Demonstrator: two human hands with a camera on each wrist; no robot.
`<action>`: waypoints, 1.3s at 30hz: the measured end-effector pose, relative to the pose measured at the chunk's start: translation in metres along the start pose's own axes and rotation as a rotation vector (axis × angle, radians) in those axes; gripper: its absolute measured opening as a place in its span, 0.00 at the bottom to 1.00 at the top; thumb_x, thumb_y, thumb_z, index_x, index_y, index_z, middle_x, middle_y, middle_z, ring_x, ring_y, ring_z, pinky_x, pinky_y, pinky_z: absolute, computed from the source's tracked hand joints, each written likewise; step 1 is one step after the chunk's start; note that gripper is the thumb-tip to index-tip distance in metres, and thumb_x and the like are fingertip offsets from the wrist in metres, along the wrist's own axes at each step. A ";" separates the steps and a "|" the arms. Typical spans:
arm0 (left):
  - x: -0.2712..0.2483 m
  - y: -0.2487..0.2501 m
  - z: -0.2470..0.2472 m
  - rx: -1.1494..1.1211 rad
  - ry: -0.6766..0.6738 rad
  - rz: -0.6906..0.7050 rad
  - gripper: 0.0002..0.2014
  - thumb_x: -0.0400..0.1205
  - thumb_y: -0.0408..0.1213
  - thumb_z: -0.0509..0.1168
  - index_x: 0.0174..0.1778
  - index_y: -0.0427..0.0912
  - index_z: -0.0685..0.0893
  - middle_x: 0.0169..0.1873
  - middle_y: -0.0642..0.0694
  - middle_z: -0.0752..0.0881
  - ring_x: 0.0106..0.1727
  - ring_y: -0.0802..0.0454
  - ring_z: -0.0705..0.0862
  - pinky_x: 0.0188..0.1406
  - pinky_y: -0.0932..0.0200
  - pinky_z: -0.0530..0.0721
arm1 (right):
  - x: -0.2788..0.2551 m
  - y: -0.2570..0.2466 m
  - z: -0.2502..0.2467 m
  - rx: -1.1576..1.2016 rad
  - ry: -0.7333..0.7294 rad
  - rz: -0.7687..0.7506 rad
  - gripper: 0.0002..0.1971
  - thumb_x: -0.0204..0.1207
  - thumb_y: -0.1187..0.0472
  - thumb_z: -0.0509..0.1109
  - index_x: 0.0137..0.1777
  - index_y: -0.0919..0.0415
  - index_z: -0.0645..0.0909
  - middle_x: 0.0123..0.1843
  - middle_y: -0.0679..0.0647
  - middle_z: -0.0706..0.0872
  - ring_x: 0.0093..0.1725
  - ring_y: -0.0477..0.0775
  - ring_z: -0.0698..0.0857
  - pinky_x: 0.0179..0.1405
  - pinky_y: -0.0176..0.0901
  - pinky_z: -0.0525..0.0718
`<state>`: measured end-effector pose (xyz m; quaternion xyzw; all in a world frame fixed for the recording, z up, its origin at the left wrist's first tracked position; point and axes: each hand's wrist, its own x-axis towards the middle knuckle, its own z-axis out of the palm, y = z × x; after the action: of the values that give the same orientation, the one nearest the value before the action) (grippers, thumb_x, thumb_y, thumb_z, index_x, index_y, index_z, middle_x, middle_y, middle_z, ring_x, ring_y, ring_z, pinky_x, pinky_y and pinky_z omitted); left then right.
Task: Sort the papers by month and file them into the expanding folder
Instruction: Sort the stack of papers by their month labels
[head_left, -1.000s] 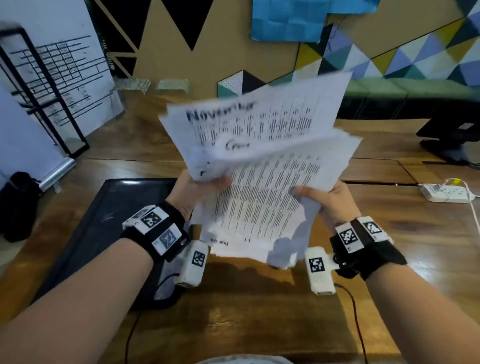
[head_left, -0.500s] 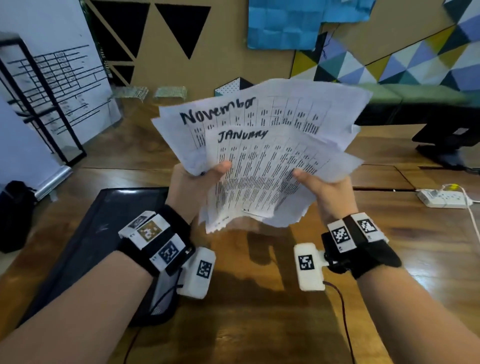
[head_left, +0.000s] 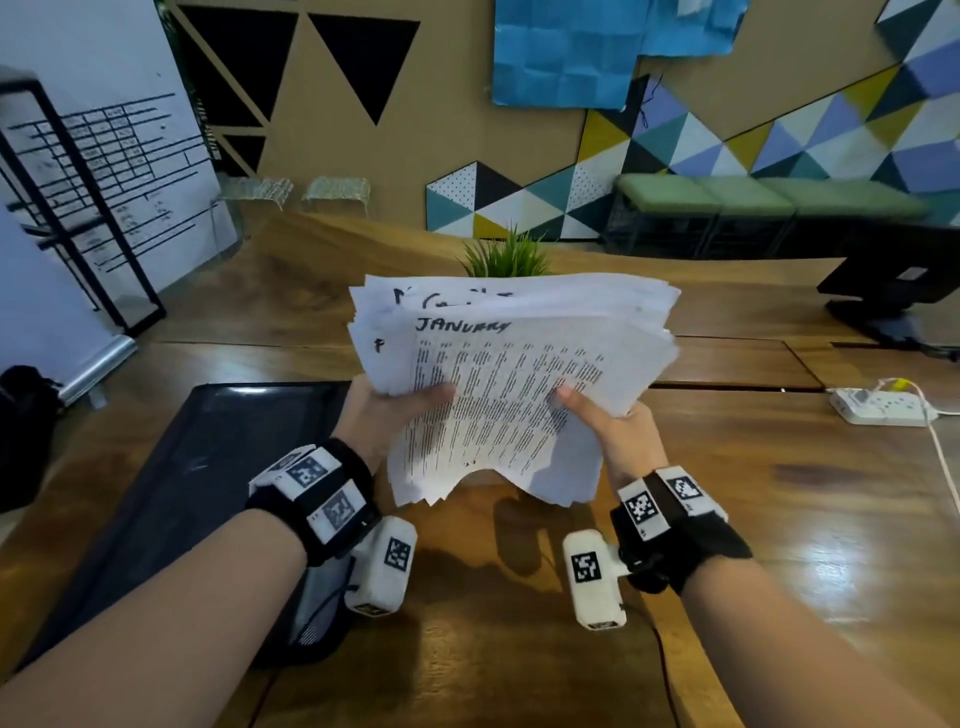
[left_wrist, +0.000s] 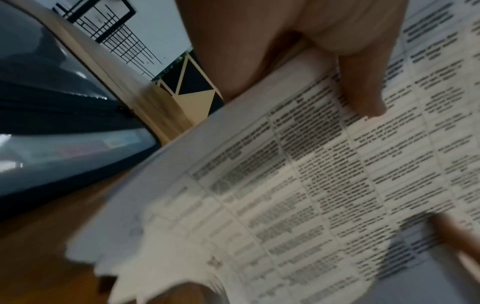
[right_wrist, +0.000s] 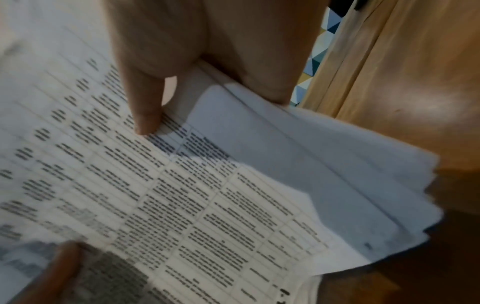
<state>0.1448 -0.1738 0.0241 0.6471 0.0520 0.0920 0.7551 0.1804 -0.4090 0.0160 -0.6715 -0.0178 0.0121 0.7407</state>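
Observation:
Both hands hold a thick stack of white printed papers (head_left: 511, 374) above the wooden table (head_left: 779, 519). The top sheet reads JANUARY by hand; sheets behind it show only parts of their headings. My left hand (head_left: 400, 410) grips the stack's left edge, thumb on top. My right hand (head_left: 602, 421) grips the right edge, thumb pressed on the top sheet. The left wrist view shows the left thumb (left_wrist: 361, 88) on the printed table of the papers (left_wrist: 285, 185). In the right wrist view, the right thumb (right_wrist: 145, 107) presses the papers (right_wrist: 182, 195). The dark expanding folder (head_left: 208, 467) lies flat at left.
A small green plant (head_left: 506, 257) stands behind the papers. A white power strip (head_left: 878, 408) with its cable lies at right, a black monitor base (head_left: 883, 306) further back. A black bag (head_left: 21, 431) sits at the far left by a whiteboard stand.
The fanned papers have been gathered into one squared stack and lowered toward the table. The November sheet is now mostly covered, with JANUARY on top.

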 end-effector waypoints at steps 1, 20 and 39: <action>0.000 0.001 -0.001 -0.002 -0.014 0.005 0.18 0.67 0.26 0.76 0.52 0.43 0.87 0.53 0.42 0.90 0.54 0.48 0.88 0.53 0.50 0.87 | -0.003 -0.006 0.001 0.006 0.028 -0.048 0.08 0.66 0.62 0.78 0.45 0.55 0.87 0.45 0.46 0.92 0.51 0.48 0.88 0.57 0.54 0.83; -0.001 -0.013 -0.004 -0.107 -0.018 0.000 0.32 0.52 0.62 0.81 0.46 0.46 0.89 0.47 0.42 0.91 0.50 0.44 0.89 0.50 0.48 0.88 | -0.005 -0.057 -0.014 -0.319 -0.109 -0.434 0.32 0.68 0.54 0.78 0.71 0.48 0.70 0.61 0.50 0.81 0.54 0.41 0.82 0.54 0.31 0.80; -0.017 -0.012 0.014 -0.061 0.270 0.110 0.21 0.84 0.43 0.62 0.72 0.41 0.70 0.61 0.48 0.83 0.62 0.55 0.83 0.68 0.46 0.78 | -0.001 -0.009 0.007 0.022 -0.056 -0.104 0.19 0.56 0.61 0.81 0.49 0.59 0.86 0.47 0.50 0.92 0.52 0.50 0.89 0.49 0.42 0.86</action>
<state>0.1320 -0.1928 0.0139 0.6076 0.1147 0.2210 0.7542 0.1793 -0.4030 0.0255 -0.6609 -0.0731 -0.0075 0.7468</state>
